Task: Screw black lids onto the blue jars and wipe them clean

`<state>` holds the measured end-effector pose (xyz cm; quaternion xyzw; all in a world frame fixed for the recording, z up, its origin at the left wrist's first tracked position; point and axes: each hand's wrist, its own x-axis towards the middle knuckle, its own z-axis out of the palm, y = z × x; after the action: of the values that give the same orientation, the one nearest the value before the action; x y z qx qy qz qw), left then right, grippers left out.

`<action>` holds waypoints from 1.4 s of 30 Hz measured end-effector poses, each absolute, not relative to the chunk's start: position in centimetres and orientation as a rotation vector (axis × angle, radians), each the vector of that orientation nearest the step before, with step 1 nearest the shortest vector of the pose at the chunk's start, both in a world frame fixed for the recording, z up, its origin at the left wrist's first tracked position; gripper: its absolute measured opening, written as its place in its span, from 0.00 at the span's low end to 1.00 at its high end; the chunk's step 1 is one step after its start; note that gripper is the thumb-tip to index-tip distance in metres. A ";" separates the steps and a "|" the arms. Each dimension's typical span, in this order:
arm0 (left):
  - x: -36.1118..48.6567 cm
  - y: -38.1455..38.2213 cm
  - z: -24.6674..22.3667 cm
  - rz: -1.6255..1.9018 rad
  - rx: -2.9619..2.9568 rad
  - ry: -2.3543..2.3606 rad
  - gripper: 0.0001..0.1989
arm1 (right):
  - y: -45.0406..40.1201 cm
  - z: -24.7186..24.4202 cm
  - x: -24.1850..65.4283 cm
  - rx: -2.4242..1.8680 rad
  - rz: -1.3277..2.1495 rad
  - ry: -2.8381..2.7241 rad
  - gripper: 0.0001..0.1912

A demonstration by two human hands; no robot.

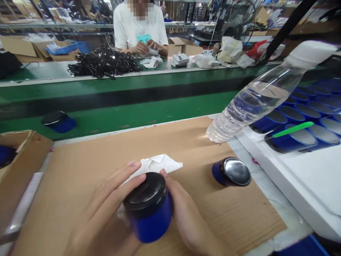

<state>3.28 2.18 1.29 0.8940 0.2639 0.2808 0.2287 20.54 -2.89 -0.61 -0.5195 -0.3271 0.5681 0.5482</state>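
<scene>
Between my two hands is a blue cylinder with a glossy black cap (pixel 148 214), tilted a little, with small pale lettering on the cap's rim. My left hand (pixel 106 212), slightly blurred, wraps its left side with fingertips on the black top. On the other side, my right hand (pixel 188 213) grips it with the thumb near the cap's edge. A crumpled white tissue (pixel 162 163) shows behind the cap and by the left fingers; whether the left hand holds it too, I cannot tell. A similar capped blue cylinder (pixel 230 171) lies tilted on the brown board (pixel 204 141) to the right.
A water bottle (pixel 250 99) stands at the board's back right. Beyond it, a white tray (pixel 318 182) holds several blue cylinders and a green-handled tool (pixel 292 129). At left is a cardboard box (pixel 23 163); another cylinder (pixel 58 122) sits on the green conveyor (pixel 131 114). A person works opposite beside black cables (pixel 103 63).
</scene>
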 end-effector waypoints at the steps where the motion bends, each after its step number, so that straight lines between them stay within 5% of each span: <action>1: 3.3 2.0 1.3 0.760 2.438 0.723 0.34 | -2.9 -0.5 20.7 -1.255 1.359 -0.779 0.37; 8: 3.4 2.0 1.3 0.837 2.397 0.802 0.31 | -3.9 -0.2 20.7 -1.203 1.102 -0.994 0.26; 12: 4.2 1.5 1.4 0.739 2.376 0.897 0.32 | -3.7 -0.2 20.4 -1.138 1.263 -0.875 0.22; 17: 4.6 0.6 1.6 0.691 1.903 1.120 0.28 | -3.7 -0.4 20.6 -1.250 1.296 -0.803 0.31; 25: 5.4 2.1 2.9 0.710 1.022 1.002 0.38 | -3.9 -1.0 21.4 -1.133 0.648 -1.385 0.44; 28: 5.9 1.8 3.3 0.749 0.980 0.932 0.34 | -3.6 -0.7 21.2 -1.153 0.499 -1.445 0.48; 35: 5.5 1.0 3.3 0.743 0.883 1.032 0.25 | -3.3 0.0 21.3 -1.118 0.552 -1.463 0.50; 42: 6.2 0.5 2.8 0.778 0.825 0.946 0.25 | -3.2 -0.8 21.5 -1.364 0.039 -1.655 0.42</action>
<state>6.17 0.52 2.82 0.3762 0.4311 0.3544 0.7396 21.45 -3.23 -0.81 -0.5587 -0.6776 0.0159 0.4779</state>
